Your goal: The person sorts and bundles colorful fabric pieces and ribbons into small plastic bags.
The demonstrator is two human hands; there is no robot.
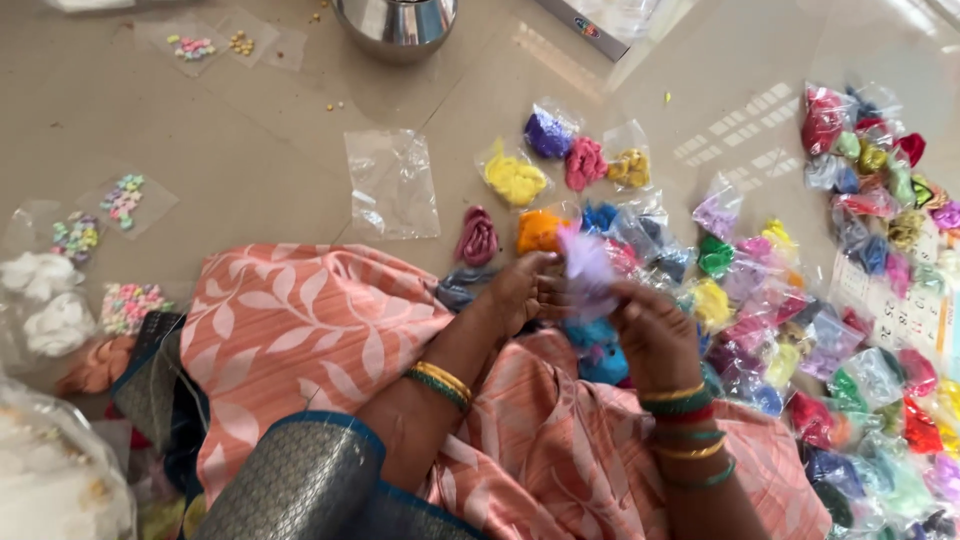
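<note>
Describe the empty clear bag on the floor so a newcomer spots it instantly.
Start at the steel pot at the top edge. Below it, on the bare floor, lies the flat clear bag. Unlike the bags to its right, which hold coloured material, it holds nothing.

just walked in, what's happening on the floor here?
A person sits on the floor, both hands raised over the lap. The left hand and right hand hold a pale lilac fabric piece between them. Small clear bags of coloured fabric bits are spread to the right. An empty clear bag lies ahead, a steel pot beyond it, and bags of pastel beads to the left.
</note>
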